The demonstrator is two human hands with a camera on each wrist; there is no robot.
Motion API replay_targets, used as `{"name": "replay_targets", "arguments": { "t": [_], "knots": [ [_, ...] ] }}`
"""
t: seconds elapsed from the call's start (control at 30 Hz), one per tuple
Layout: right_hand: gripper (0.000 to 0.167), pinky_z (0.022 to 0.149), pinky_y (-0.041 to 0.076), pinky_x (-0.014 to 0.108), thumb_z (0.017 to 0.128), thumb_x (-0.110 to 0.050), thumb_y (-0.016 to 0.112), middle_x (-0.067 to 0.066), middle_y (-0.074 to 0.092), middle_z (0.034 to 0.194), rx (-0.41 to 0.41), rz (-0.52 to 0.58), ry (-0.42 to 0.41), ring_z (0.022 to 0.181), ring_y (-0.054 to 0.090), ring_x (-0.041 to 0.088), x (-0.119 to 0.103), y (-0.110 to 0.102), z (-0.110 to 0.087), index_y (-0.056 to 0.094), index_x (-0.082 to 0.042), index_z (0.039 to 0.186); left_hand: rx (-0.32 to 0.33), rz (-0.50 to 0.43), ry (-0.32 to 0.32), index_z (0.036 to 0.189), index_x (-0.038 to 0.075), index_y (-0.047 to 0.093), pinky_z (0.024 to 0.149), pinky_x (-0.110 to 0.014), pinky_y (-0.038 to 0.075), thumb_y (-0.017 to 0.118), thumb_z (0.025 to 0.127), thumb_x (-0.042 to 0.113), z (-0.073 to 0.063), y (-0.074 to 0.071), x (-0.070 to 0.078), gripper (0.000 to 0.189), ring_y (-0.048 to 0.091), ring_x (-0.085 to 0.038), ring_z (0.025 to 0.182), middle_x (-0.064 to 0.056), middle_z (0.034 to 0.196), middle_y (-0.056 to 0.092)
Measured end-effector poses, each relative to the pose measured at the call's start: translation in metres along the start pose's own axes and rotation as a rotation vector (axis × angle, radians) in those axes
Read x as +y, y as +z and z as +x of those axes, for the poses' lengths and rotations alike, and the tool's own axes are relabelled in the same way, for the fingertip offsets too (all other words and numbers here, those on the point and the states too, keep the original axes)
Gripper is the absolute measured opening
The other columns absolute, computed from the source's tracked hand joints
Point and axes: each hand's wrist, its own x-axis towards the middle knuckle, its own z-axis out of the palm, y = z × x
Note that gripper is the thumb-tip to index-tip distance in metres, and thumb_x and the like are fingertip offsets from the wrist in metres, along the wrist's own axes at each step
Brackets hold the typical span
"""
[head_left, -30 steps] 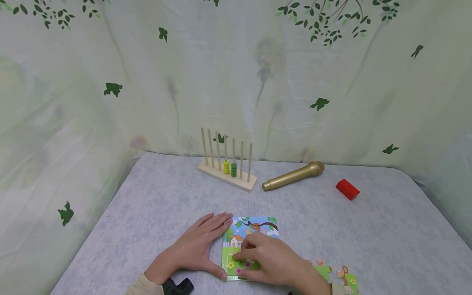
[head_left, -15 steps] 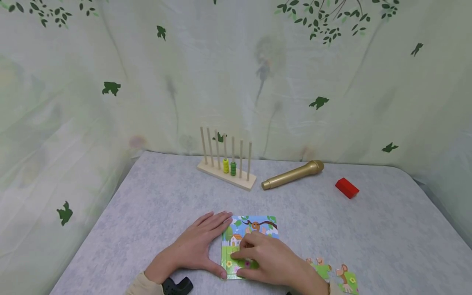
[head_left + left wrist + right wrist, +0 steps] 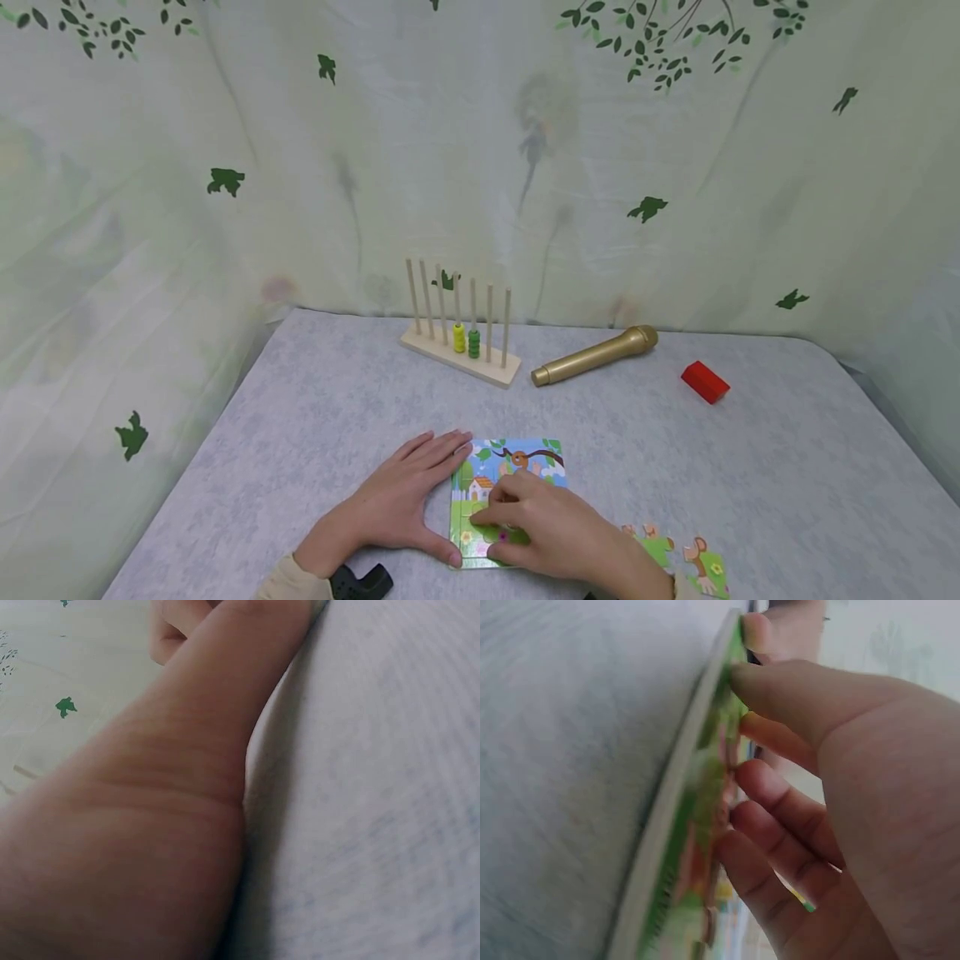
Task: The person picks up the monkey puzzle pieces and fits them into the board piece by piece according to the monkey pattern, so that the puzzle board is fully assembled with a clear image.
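Observation:
In the head view, a picture puzzle board (image 3: 467, 546) with a house, a tree branch and flowers lies at the front of the table. My left hand (image 3: 405, 500) lies spread along its left side, fingertips at the upper left corner and thumb at the lower left. My right hand (image 3: 551, 521) is over the lower right of the board, index finger and thumb down on its green part. The right wrist view shows the thumb and several fingertips (image 3: 751, 776) touching the board's face, fingers lightly bent. The right hand hides much of the board's right half.
Two loose puzzle pieces, one green (image 3: 657, 547) and one with a brown animal (image 3: 707, 568), lie right of the board. Farther back stand a wooden peg stand (image 3: 461, 354) with yellow and green beads, a gold microphone (image 3: 596, 356) and a red block (image 3: 705, 382).
My right thumb has shifted slightly up and right on the board, while the index finger stays at nearly the same spot. My left hand has kept its place.

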Motion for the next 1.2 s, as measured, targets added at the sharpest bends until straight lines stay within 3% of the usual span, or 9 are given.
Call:
{"name": "replay_targets", "arguments": {
  "t": [0.13,0.37,0.53,0.73,0.87,1.2],
  "knots": [
    [0.029,0.079,0.050,0.012,0.098,-0.037,0.071,-0.015,0.066,0.116,-0.017,0.050,0.003,0.100,0.055,-0.002,0.002,-0.004,-0.003,0.074,-0.028,0.126,0.001,0.002,-0.003,0.165,0.014,0.028,0.130,-0.047,0.017,0.063,0.067,0.093,0.000,0.000,0.000,0.130,0.020,-0.016,0.159,0.001,0.173,0.021],
    [0.024,0.081,0.048,0.009,0.100,-0.032,0.069,-0.016,0.067,0.114,0.009,0.099,-0.024,0.096,0.053,-0.004,0.008,-0.007,-0.008,0.074,-0.026,0.123,0.000,0.008,-0.004,0.165,0.013,0.028,0.130,-0.046,0.018,0.061,0.068,0.094,-0.001,0.000,0.000,0.130,0.020,-0.016,0.159,0.002,0.173,0.021],
    [0.027,0.086,0.052,0.016,0.101,-0.036,0.069,-0.017,0.068,0.120,0.005,0.125,-0.009,0.101,0.054,-0.002,0.012,-0.014,-0.014,0.074,-0.028,0.126,-0.005,0.002,-0.011,0.164,0.014,0.028,0.130,-0.047,0.018,0.061,0.068,0.094,-0.001,0.001,0.000,0.130,0.020,-0.015,0.159,0.002,0.173,0.021],
    [0.029,0.087,0.055,0.021,0.100,-0.031,0.071,-0.015,0.069,0.119,0.020,0.180,0.032,0.104,0.060,0.002,0.017,-0.027,-0.023,0.074,-0.025,0.128,-0.012,-0.010,-0.022,0.165,0.015,0.028,0.130,-0.046,0.017,0.062,0.067,0.094,-0.001,0.001,0.000,0.130,0.019,-0.015,0.159,0.003,0.173,0.021],
    [0.033,0.093,0.056,0.028,0.098,-0.030,0.074,-0.016,0.069,0.122,0.029,0.154,0.062,0.111,0.060,0.003,0.020,-0.035,-0.030,0.072,-0.027,0.131,-0.014,-0.012,-0.025,0.165,0.015,0.028,0.130,-0.045,0.016,0.062,0.067,0.094,0.000,0.001,0.000,0.130,0.018,-0.014,0.159,0.003,0.173,0.020],
    [0.039,0.095,0.058,0.032,0.096,-0.034,0.074,-0.016,0.066,0.124,-0.028,0.146,0.227,0.114,0.059,0.005,0.025,-0.048,-0.048,0.069,-0.030,0.135,-0.016,-0.017,-0.034,0.165,0.016,0.028,0.130,-0.045,0.016,0.063,0.066,0.094,0.000,0.001,0.000,0.131,0.019,-0.014,0.159,0.003,0.173,0.021]
  ]
}}
